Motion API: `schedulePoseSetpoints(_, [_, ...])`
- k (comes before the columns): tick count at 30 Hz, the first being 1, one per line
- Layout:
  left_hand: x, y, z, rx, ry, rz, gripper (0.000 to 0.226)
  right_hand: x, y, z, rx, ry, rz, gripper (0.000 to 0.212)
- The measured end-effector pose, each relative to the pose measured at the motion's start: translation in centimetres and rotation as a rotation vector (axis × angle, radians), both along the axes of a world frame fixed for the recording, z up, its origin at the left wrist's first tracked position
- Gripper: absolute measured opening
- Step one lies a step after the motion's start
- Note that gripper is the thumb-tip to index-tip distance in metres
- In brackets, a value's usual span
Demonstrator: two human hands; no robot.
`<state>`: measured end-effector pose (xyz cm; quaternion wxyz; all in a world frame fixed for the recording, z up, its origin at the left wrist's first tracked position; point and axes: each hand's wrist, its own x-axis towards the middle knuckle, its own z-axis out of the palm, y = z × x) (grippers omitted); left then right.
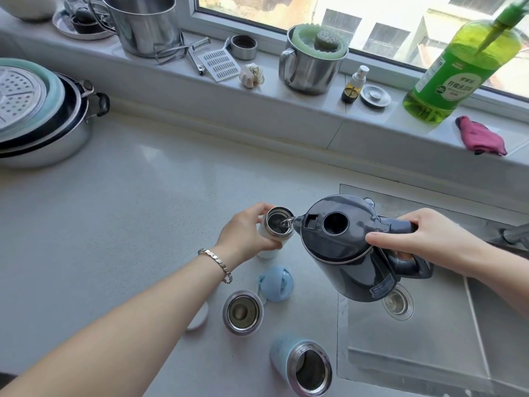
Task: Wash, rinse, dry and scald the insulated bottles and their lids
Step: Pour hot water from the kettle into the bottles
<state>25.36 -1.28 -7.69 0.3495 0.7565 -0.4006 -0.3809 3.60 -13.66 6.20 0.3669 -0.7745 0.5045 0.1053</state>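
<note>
On the counter (114, 196) a steel bottle (242, 312) stands open near us. Our left hand (246, 233) wraps the upright white bottle (272, 222) just below its mouth, fingers curled round the far side and thumb round the near side. A blue lid (276, 283) lies nearer us, with an open blue bottle (303, 365) closest. The tilted kettle (343, 242) pours water into the white bottle. Our right hand (429, 239) grips its handle, fingers curled under and thumb on the lid's edge, over the sink (429, 353).
</note>
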Motion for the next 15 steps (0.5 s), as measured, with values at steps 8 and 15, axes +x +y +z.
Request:
schedulePoseSetpoints(8, [-0.06, -0.02, -0.07, 0.005, -0.010, -0.002, 0.056, 0.09, 0.25, 0.56, -0.035, 0.024, 0.019, 0.048])
schedulePoseSetpoints(15, [-0.07, 0.08, 0.02, 0.002, -0.005, 0.002, 0.056, 0.46, 0.41, 1.09, -0.047, 0.016, 0.017, 0.053])
